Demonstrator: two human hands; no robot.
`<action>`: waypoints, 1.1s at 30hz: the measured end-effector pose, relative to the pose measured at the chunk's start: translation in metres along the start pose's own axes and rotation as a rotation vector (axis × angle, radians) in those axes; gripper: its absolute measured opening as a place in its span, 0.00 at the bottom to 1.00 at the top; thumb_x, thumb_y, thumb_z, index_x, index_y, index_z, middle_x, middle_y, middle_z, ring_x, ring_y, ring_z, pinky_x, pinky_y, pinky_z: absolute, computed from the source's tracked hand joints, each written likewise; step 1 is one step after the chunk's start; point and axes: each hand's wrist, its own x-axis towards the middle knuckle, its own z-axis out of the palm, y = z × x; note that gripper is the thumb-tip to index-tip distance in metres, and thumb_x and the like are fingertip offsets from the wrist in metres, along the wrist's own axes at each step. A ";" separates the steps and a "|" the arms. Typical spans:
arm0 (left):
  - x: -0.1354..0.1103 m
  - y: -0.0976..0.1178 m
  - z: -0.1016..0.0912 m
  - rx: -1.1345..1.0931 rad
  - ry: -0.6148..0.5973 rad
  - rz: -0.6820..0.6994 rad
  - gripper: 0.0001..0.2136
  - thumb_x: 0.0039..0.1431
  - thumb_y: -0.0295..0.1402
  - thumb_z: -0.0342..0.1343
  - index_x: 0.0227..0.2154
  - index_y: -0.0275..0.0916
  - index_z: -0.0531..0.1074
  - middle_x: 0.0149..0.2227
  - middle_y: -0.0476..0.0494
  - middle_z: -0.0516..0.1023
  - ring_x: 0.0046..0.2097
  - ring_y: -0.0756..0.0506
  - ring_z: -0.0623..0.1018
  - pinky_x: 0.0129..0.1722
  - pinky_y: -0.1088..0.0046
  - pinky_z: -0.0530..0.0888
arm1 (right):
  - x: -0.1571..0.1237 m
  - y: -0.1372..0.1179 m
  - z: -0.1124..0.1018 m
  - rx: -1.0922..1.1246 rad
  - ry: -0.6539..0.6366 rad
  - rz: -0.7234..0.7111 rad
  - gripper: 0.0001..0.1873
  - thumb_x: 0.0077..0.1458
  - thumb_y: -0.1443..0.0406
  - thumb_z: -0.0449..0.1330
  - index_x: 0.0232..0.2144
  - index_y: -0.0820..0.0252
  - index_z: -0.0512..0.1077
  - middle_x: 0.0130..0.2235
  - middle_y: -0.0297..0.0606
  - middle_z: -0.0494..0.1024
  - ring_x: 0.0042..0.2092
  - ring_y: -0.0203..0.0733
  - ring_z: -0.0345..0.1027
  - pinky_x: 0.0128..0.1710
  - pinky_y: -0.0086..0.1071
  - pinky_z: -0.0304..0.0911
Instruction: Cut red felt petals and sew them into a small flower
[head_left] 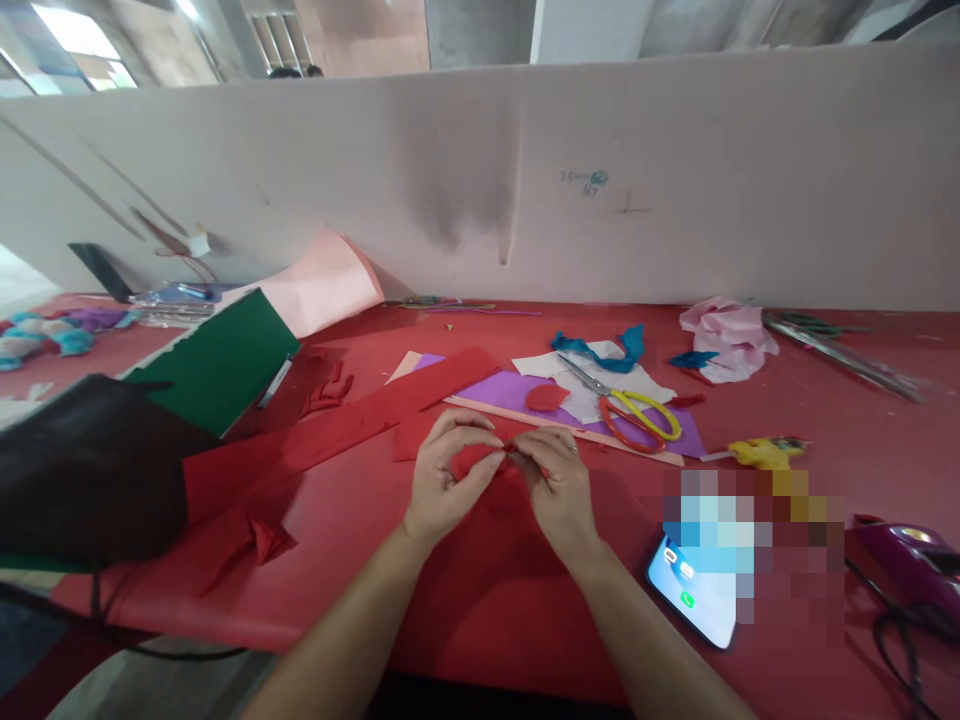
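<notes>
My left hand (448, 472) and my right hand (559, 490) meet above the middle of the table, thumbs and fingertips pinched together. Between them is a small red paper piece (509, 450), mostly covered by the fingers. Behind the hands a long red paper strip (352, 418) runs from the left toward the centre. A purple sheet (491, 390) lies partly under white paper scraps (536, 365). Scissors (611, 393) with one yellow and one red-orange handle rest on these, blades toward the back. Left of them is a rounded red scrap (547, 397).
A yellow glue gun (761, 453) and a lit phone (712, 610) lie right, partly pixelated. A purple device (911, 560) with a cable sits far right. Left stand a dark bag (90, 470) and a green board (225, 360). A white partition (300, 190) closes the back.
</notes>
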 end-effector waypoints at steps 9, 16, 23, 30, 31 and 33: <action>0.002 -0.003 0.002 -0.142 -0.047 -0.139 0.06 0.53 0.29 0.58 0.33 0.43 0.78 0.39 0.43 0.73 0.44 0.44 0.72 0.48 0.66 0.67 | -0.001 -0.002 -0.001 -0.010 -0.027 -0.011 0.09 0.58 0.69 0.55 0.33 0.54 0.76 0.32 0.37 0.78 0.37 0.44 0.64 0.38 0.40 0.62; 0.002 -0.007 0.004 -0.250 -0.020 -0.176 0.07 0.53 0.29 0.58 0.34 0.44 0.78 0.38 0.44 0.74 0.45 0.44 0.71 0.48 0.67 0.67 | -0.001 -0.002 0.001 -0.011 -0.034 0.013 0.08 0.56 0.68 0.57 0.33 0.53 0.76 0.33 0.37 0.79 0.37 0.45 0.65 0.39 0.41 0.62; 0.001 -0.007 0.003 -0.286 -0.041 -0.171 0.07 0.53 0.27 0.58 0.33 0.45 0.78 0.39 0.44 0.72 0.45 0.45 0.72 0.48 0.67 0.67 | -0.001 -0.002 0.001 0.011 -0.037 0.019 0.10 0.56 0.69 0.56 0.33 0.52 0.77 0.33 0.37 0.79 0.37 0.45 0.65 0.38 0.41 0.63; 0.003 -0.004 0.002 -0.130 -0.127 -0.152 0.09 0.49 0.28 0.62 0.35 0.45 0.78 0.41 0.43 0.71 0.45 0.44 0.72 0.49 0.64 0.68 | -0.003 0.002 0.002 0.038 -0.027 0.001 0.11 0.55 0.70 0.56 0.35 0.53 0.77 0.33 0.38 0.78 0.38 0.46 0.65 0.37 0.40 0.63; 0.003 -0.004 0.003 -0.098 -0.129 -0.148 0.09 0.49 0.28 0.62 0.35 0.45 0.78 0.41 0.43 0.71 0.45 0.44 0.72 0.49 0.64 0.68 | -0.003 0.002 0.002 0.035 -0.034 0.002 0.11 0.55 0.70 0.56 0.35 0.53 0.77 0.33 0.38 0.78 0.38 0.46 0.64 0.37 0.41 0.63; 0.004 -0.003 0.003 -0.050 -0.122 -0.143 0.07 0.50 0.29 0.62 0.33 0.45 0.78 0.40 0.43 0.72 0.44 0.45 0.72 0.48 0.64 0.68 | -0.003 0.003 0.002 0.026 -0.052 0.005 0.11 0.55 0.70 0.56 0.35 0.52 0.77 0.33 0.37 0.78 0.38 0.46 0.64 0.38 0.41 0.63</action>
